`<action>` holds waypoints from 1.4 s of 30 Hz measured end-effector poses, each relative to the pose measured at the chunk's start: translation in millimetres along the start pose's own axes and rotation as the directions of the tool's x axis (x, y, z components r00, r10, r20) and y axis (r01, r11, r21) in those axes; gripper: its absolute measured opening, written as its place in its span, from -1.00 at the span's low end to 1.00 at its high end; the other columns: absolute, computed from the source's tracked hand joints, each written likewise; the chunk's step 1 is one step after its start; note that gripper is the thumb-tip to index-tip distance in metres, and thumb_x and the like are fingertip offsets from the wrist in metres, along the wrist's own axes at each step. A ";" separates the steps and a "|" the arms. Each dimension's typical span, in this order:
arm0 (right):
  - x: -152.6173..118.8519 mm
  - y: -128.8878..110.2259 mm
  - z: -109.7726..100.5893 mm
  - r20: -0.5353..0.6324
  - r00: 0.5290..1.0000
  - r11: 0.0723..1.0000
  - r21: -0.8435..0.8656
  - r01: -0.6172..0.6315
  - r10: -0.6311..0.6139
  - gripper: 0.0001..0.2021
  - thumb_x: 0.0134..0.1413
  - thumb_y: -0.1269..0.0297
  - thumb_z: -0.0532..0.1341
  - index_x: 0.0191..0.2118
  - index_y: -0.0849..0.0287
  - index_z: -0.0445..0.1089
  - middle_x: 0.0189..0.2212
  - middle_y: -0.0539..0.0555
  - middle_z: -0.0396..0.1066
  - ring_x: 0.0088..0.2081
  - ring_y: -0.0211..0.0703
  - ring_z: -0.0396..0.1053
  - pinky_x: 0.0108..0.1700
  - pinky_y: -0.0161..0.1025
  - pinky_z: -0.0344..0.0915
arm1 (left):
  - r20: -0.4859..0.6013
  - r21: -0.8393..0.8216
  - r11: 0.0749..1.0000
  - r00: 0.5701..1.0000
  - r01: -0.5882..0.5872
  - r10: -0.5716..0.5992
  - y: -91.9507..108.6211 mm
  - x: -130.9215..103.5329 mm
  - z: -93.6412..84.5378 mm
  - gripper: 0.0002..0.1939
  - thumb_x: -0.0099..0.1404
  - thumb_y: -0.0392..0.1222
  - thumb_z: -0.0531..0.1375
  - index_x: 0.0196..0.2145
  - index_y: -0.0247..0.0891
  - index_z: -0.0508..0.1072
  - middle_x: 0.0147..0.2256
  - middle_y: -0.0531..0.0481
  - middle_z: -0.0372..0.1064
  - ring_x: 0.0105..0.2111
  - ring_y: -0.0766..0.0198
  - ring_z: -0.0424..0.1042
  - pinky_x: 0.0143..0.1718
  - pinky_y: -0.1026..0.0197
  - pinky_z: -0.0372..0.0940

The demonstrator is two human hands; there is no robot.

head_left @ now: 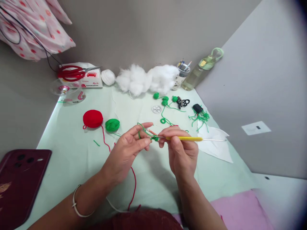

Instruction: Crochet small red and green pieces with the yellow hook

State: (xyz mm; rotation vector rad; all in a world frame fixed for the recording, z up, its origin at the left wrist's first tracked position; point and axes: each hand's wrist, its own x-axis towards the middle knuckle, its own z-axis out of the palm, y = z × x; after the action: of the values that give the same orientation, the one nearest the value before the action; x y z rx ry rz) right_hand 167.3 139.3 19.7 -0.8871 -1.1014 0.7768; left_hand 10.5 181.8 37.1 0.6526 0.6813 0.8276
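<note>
Between my two hands is a small green crochet piece (154, 138), with green yarn looped over a finger of my left hand (127, 148). The fingers of that hand pinch the piece and its yarn. My right hand (181, 148) is closed around a crochet hook with a yellow handle (189, 138), whose thin metal tip reaches the green piece. Left of my hands lie a red yarn ball (93, 118) and a green yarn ball (112, 125). Beyond my right hand are several small green crocheted balls (164, 101) with yarn tails.
White stuffing (134, 80), a white yarn ball (108, 77), red-handled scissors (72, 73) on a box, a pen cup (182, 75) and a bottle (198, 73) line the back. A dark red phone (22, 185) lies left; white tissue (216, 145) lies right.
</note>
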 end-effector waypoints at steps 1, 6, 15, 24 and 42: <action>-0.2 1.4 0.4 0.002 1.000 1.000 0.001 -0.007 0.007 -0.82 0.41 0.27 0.24 -0.12 0.02 0.64 -0.23 0.07 0.55 -0.30 -0.19 0.45 -0.33 -0.20 0.42 | 0.008 0.014 1.000 1.000 -0.001 0.001 -0.9 -0.7 1.7 -0.63 0.25 -0.28 0.44 0.03 -0.19 0.65 -0.41 0.11 0.44 -0.40 0.40 0.33 -0.28 0.30 0.26; -1.6 5.0 0.8 0.026 0.999 0.999 -0.009 -0.046 0.046 -0.83 0.40 0.26 0.26 -0.11 -0.02 0.65 -0.17 0.09 0.63 -0.15 -0.12 0.50 -0.29 -0.21 0.44 | 0.037 0.038 0.999 0.999 -0.016 0.015 -0.9 -2.6 5.8 -0.61 0.24 -0.27 0.43 0.03 -0.17 0.63 -0.34 0.09 0.48 -0.40 0.37 0.30 -0.30 0.25 0.23; 3.1 2.2 -1.0 0.001 0.997 0.997 0.026 -0.076 0.076 -0.82 0.42 0.23 0.23 -0.13 0.03 0.61 -0.25 0.05 0.61 -0.33 -0.20 0.50 -0.34 -0.23 0.47 | -0.024 0.148 0.980 0.991 -0.130 0.135 -1.9 -1.2 -0.5 -0.76 0.29 -0.26 0.40 -0.11 -0.22 0.50 -0.42 0.15 0.42 -0.39 0.36 0.36 -0.27 0.24 0.26; -13.3 6.0 6.7 0.131 0.889 0.680 -0.598 0.424 -0.439 -0.63 0.28 0.54 0.30 0.08 -0.03 0.60 -0.02 0.17 0.64 -0.03 -0.02 0.58 -0.07 -0.06 0.52 | -0.064 0.190 0.965 0.978 -0.182 0.198 -13.7 -7.4 7.5 -0.39 0.30 -0.28 0.40 0.25 -0.17 0.33 -0.41 0.18 0.43 -0.34 0.32 0.39 -0.17 0.20 0.30; 0.9 -2.7 -2.5 -0.034 0.988 0.987 0.073 -0.145 0.148 -0.80 0.46 0.19 0.19 -0.15 0.09 0.56 -0.26 0.08 0.68 -0.36 -0.18 0.58 -0.28 -0.17 0.55 | -0.066 0.116 0.991 0.995 -0.072 0.080 0.8 -3.8 3.5 -0.62 0.29 -0.23 0.39 0.07 -0.18 0.57 -0.36 0.12 0.41 -0.35 0.32 0.33 -0.15 0.17 0.23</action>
State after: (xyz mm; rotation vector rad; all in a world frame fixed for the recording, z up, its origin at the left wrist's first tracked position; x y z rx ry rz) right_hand 170.2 138.3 22.0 -0.9275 -0.9764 0.9108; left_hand 10.9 178.2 40.8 0.7583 0.7750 0.8901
